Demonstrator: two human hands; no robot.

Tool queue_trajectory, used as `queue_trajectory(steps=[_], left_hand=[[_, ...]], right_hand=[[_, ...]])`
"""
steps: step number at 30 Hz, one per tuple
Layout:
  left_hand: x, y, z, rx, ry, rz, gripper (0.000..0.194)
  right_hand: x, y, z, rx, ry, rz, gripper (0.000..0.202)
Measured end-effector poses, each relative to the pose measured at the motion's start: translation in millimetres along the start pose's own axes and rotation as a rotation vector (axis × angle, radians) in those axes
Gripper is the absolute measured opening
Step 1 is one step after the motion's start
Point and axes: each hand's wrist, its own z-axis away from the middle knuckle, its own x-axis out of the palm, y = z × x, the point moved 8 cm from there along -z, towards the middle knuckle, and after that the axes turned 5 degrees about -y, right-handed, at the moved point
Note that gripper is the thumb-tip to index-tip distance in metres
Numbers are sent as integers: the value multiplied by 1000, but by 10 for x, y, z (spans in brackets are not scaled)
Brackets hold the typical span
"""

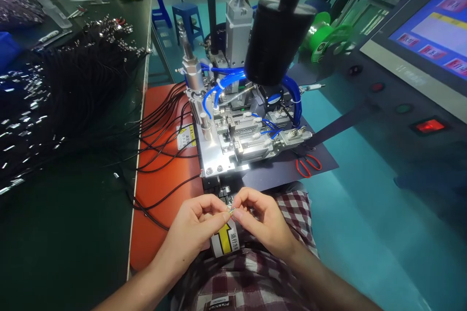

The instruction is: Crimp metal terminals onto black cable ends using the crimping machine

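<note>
My left hand point(199, 223) and my right hand point(260, 216) meet at the fingertips in front of the metal machine point(251, 136). Both pinch small thin coloured wire ends point(231, 211), which are mostly covered by the fingers. Just beneath the hands is a white label with a yellow arrow point(225, 242). A black cable point(178, 187) runs from the left towards the machine's near edge, above my left hand.
Black cables point(87, 77) with shiny ends are heaped on the dark table point(73, 233) at left. Red-handled scissors point(308, 165) lie right of the machine. A screen point(434, 34) and a green spool point(321, 43) stand beyond. A black cylinder point(277, 39) hangs overhead.
</note>
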Motion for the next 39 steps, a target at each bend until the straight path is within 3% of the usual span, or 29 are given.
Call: queue_trajectory(steps=[16, 25, 39], left_hand=[[-21, 29, 12, 14, 54, -2, 21], [-12, 13, -4, 20, 43, 19, 24], [-11, 3, -9, 7, 41, -7, 25]], right_hand=[[26, 210, 52, 125, 62, -126, 17], [68, 99, 78, 74, 88, -34, 16], [24, 113, 60, 92, 111, -52, 15]])
